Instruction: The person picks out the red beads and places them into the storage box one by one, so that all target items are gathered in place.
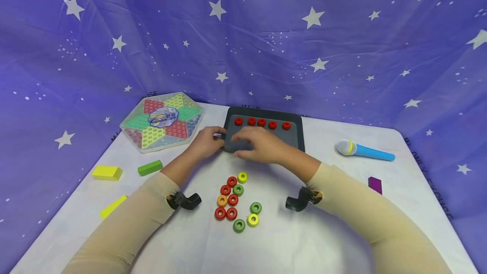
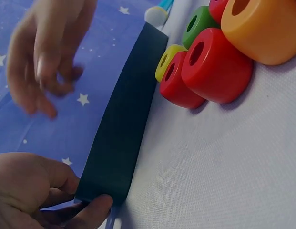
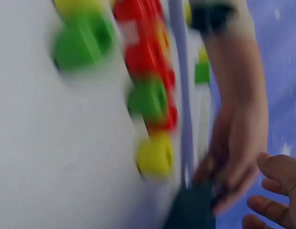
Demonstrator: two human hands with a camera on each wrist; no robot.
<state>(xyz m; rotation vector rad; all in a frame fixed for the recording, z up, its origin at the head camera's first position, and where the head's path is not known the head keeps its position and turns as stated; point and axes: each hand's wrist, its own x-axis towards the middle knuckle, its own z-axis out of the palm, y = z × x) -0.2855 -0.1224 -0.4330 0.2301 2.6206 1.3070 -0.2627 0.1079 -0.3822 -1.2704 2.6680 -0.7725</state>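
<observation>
Five red rings (image 1: 261,122) sit in a row along the far side of the dark tray (image 1: 294,138), which lies flat at the back centre of the worktop (image 1: 323,240). My left hand (image 1: 205,142) pinches the tray's near-left corner, thumb under the edge. My right hand (image 1: 262,145) hovers over the tray, fingers loosely spread, holding nothing. Tray looks thin, stiff and light; edges are the place to hold it. Rings look hard, smooth, likely to roll. Loose rings (image 1: 236,200) lie nearer me.
</observation>
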